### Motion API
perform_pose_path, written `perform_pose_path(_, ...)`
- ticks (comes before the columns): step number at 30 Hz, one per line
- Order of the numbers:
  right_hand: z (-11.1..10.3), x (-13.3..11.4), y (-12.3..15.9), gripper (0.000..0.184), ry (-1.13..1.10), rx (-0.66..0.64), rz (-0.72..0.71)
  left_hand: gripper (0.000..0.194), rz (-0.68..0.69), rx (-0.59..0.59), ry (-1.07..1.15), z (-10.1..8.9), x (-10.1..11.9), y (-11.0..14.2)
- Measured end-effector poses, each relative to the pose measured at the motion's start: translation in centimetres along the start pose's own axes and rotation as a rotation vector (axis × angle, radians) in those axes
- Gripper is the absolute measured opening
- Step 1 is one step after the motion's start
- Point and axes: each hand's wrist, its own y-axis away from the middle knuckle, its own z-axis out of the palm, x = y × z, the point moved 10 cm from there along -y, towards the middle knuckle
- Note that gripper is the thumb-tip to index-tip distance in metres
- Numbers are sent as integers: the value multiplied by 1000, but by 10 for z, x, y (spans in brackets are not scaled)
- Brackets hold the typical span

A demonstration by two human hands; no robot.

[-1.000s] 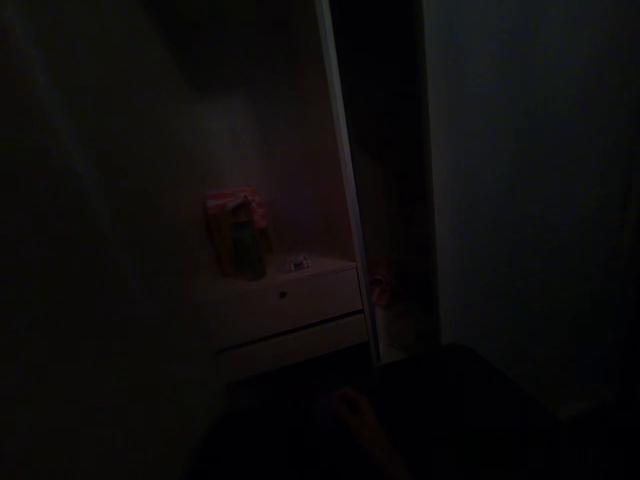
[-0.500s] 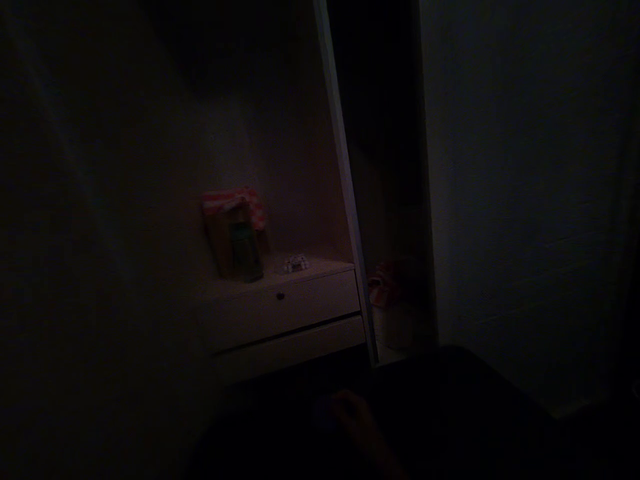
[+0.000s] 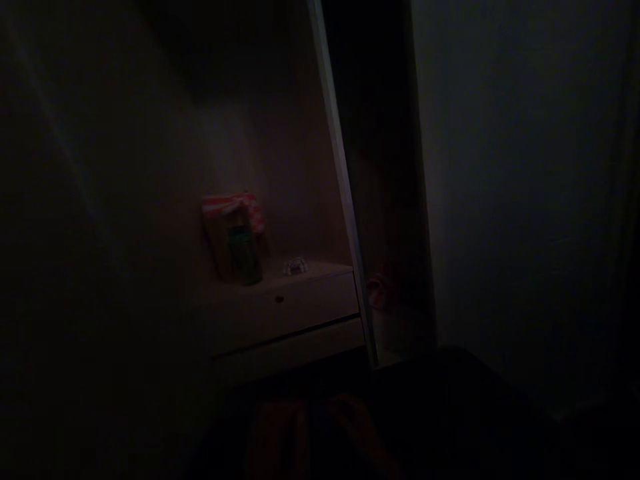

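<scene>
The room is very dark. My right hand (image 3: 356, 419) shows faintly at the bottom centre, with its forearm running down to the right. A dim reddish shape just left of it looks like my left hand (image 3: 278, 435). It is too dark to tell whether either hand holds anything. Both hands are low, in front of a pale drawer unit (image 3: 295, 317).
On the drawer unit stands a red-and-white striped box (image 3: 233, 235) with a small shiny item (image 3: 296, 266) beside it. A pale slanted door or mirror edge (image 3: 343, 180) runs down the middle. A plain wall (image 3: 520, 200) fills the right side.
The faint shape of my left hand has come into view beside the right hand at the bottom. The view has shifted slightly.
</scene>
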Motion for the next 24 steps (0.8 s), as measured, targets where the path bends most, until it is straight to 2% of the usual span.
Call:
perform_pose_path(4,0,-2,0,63,-19,5,-22,43,-129,-35,-91,41,-55,9)
perform_pose_path(6,2,-4,0,59,-32,-12,-35,45,-215,-139,-39,61,-80,24)
perform_pose_path(8,3,-8,0,55,-36,-33,-53,47,-365,-169,10,69,-104,40)
perform_pose_path(10,4,-11,0,52,-41,-48,-62,52,-508,-254,75,82,-119,53)
perform_pose_path(13,5,-15,1,48,-51,-68,-78,56,-626,-408,138,98,-126,65)
perform_pose_path(17,7,-19,2,42,-92,-86,-102,58,-644,-507,187,108,-123,71)
perform_pose_path(20,9,-23,4,37,-54,-106,-121,59,-658,-478,224,109,-128,74)
perform_pose_path(24,12,-24,8,40,24,-125,-125,62,-672,-422,262,107,-135,77)
